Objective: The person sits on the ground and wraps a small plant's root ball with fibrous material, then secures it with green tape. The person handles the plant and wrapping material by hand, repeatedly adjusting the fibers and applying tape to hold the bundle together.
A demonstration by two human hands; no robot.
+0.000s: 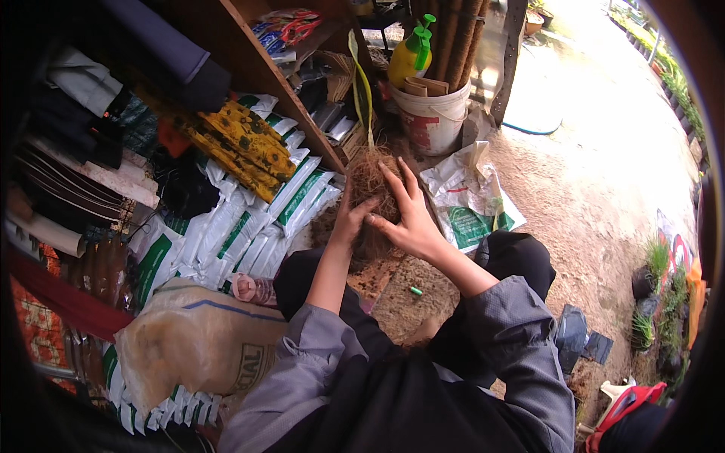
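A ball of brown fibre, perhaps coconut fibre [371,167], sits between my two hands in front of my knees. One tall green leaf with yellow edges, like a snake plant's [362,93], rises from its top. My left hand [350,218] presses on the near left side, its thumb across the front. My right hand [410,221] lies over the right side with fingers spread on the fibre and its thumb near the left thumb. Loose fibre hangs below the ball. The base of the leaf and any roots are hidden inside.
White-and-green plastic packs [249,226] are piled at left beside a big sack [209,334]. A white bucket [430,119] holds brown poles and a yellow sprayer [405,59]. An opened bag [476,198] lies right of the ball. A small green object [416,291] lies on the ground.
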